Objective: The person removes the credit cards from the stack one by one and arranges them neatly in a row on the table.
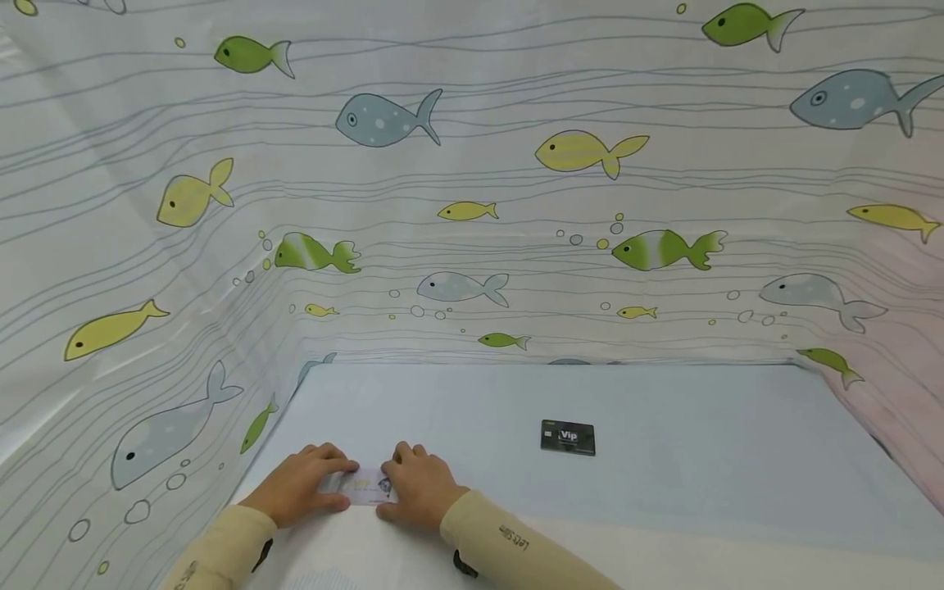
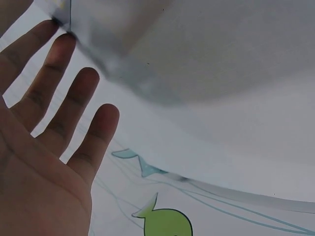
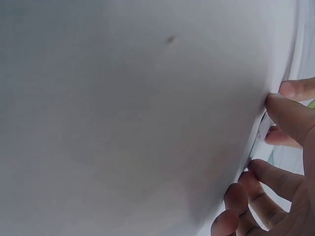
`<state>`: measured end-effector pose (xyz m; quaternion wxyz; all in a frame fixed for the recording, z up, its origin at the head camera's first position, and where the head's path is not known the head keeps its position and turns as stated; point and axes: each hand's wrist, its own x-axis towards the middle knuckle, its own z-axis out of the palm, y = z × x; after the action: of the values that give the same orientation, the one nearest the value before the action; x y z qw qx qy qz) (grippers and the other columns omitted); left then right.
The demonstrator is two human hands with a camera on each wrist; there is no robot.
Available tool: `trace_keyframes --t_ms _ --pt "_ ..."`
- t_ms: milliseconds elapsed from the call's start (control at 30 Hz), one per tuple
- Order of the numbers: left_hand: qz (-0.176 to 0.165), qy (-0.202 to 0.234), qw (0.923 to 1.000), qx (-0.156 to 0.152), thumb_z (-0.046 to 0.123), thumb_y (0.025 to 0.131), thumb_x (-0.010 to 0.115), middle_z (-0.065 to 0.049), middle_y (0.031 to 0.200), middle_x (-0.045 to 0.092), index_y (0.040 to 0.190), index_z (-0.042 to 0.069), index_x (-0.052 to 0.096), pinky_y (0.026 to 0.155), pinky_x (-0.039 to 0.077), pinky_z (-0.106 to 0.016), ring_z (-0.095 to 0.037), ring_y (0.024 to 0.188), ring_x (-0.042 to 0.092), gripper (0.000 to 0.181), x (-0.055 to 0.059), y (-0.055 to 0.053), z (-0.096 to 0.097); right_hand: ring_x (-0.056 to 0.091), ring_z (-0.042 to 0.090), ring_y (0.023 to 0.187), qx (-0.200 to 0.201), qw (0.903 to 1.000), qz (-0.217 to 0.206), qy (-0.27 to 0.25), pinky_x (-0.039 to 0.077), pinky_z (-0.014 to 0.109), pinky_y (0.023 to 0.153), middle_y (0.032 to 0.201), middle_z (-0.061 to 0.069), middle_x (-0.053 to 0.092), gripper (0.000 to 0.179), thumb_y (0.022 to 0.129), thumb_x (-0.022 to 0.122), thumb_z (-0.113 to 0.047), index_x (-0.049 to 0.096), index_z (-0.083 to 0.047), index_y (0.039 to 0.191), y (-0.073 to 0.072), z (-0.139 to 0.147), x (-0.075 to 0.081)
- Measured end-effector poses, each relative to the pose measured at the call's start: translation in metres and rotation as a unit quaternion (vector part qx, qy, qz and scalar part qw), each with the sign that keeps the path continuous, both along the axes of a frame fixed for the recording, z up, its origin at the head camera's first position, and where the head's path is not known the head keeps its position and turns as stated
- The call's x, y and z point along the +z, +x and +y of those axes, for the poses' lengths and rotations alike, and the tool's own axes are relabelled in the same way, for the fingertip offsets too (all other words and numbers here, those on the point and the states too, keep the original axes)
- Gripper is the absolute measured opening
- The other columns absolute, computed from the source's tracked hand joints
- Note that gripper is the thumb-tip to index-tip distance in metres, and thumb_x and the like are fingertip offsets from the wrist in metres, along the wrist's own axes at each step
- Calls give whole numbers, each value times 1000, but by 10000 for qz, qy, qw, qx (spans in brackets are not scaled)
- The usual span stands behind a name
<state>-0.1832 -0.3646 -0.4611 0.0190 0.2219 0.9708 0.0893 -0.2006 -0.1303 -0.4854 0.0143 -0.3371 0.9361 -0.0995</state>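
A pale, pinkish-white card with "VIP" lettering lies level at the table surface, between both hands in the head view. The left hand holds its left end, index finger by the upper corner and thumb by the lower one. In the left wrist view that hand's other fingers spread out fairly straight. At the card's right end, the right hand pinches it between index finger and thumb, covering that end. The right wrist view shows the card only as a thin edge between the fingertips.
A black card with "Vip" lettering lies on the table farther back, right of the hands. The pale table is bordered by a white fish-printed sheet at the back and sides.
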Motion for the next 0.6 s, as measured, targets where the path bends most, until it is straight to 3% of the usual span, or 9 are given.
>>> trace_keyframes --t_ms 267,400,600 --pt "-65 122 9998 159 52 79 80 4 112 63 123 13 72 85 51 -50 -22 100 59 59 2 0 6 52 9 102 73 10000 5 -57 49 26 85 121 -7 55 59 90 70 -57 61 -24 137 0 4 -2" --pt "144 307 9988 355 59 81 76 5 113 64 123 15 72 88 51 -52 -25 103 60 62 -1 -2 13 53 10 107 132 9999 6 -99 49 26 90 124 -7 56 59 91 69 -56 59 -23 139 1 11 2" --pt "462 561 9965 423 53 85 77 2 117 65 124 15 72 93 50 -55 -27 110 61 55 -2 -9 36 54 12 112 70 9997 75 -211 50 27 92 126 -5 57 61 91 70 -55 59 -21 140 -4 26 7"
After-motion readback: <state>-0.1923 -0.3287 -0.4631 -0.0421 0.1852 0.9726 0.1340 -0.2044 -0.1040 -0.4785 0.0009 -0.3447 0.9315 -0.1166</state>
